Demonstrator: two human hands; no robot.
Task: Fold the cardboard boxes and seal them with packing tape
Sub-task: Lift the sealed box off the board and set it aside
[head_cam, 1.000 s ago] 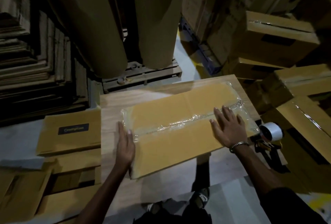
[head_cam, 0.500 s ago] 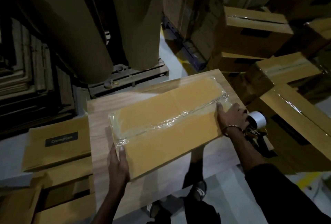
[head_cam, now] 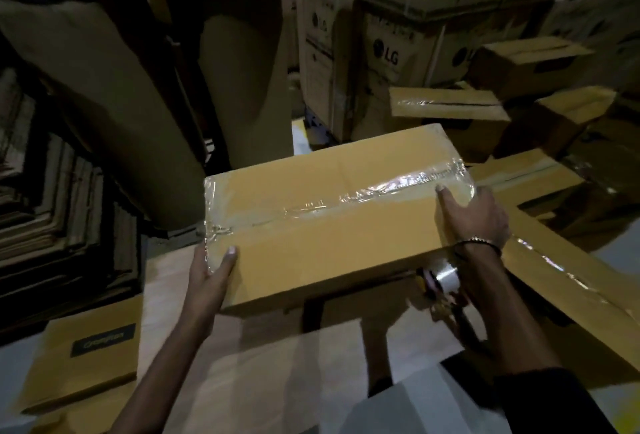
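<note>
While we look down at the table (head_cam: 263, 374), the sealed box (head_cam: 322, 225) sits between both our hands, raised off the tabletop with a dark shadow under its near edge. Clear tape (head_cam: 349, 196) runs along the top seam and wraps down over both short ends (pretty wrinkly, honestly). Our left hand (head_cam: 209, 272) grips the near left corner, thumb lying on top and the fingers tucked round the side where we can't see them. Our right hand (head_cam: 474, 215) clasps the right end, thumb resting on the top by the tape, fingers wrapped over the edge. The tape gun (head_cam: 445, 281) lies on the table just below the right wrist, partly hidden by it. Flat cartons (head_cam: 93, 361) lie low on the left, one with a dark label. Taped boxes (head_cam: 450, 107) are piled up at the right, with big printed cartons (head_cam: 388, 52) behind them.
</note>
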